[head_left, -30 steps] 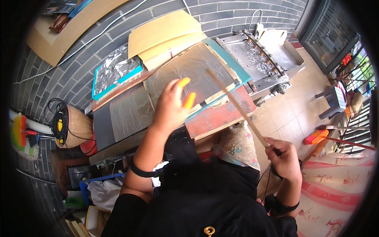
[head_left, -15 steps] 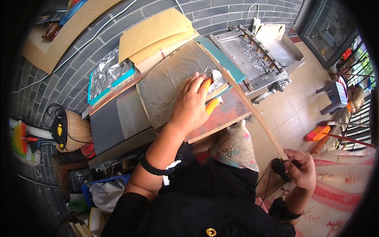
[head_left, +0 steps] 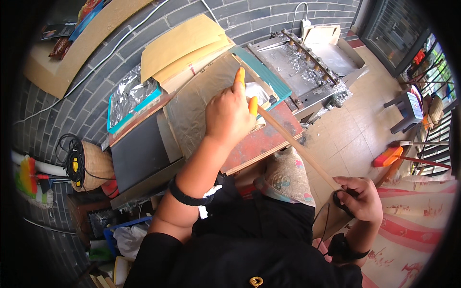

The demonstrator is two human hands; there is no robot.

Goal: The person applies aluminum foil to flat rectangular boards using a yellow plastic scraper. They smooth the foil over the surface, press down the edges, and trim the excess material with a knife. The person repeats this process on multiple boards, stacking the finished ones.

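Note:
My left hand (head_left: 224, 115) is over a flat board (head_left: 185, 117) under wrinkled clear film, on the worktable. Orange finger covers sit on its index finger and thumb, which are spread apart with a gap between them. Crumpled pale film (head_left: 258, 93) lies just beyond the thumb. A long, thin tan strip (head_left: 300, 149) slants from beside that thumb down to my right hand (head_left: 359, 198), whose fingers are closed on its near end. A dark rounded object (head_left: 342, 204) shows by the right fingers; I cannot tell whether they touch it.
Tan sheets (head_left: 182, 45) stack behind the board. A turquoise tray (head_left: 132, 103) of foil pieces stands left, near a dark plate (head_left: 141, 153). Beyond the table is a metal frame (head_left: 300, 67) with silvery scraps. A stool (head_left: 408, 110) and orange broom (head_left: 388, 157) stand right.
My left hand has lifted from lying flat on the film, its index finger now pointing away and apart from the thumb. The strip's far end has come back toward that thumb.

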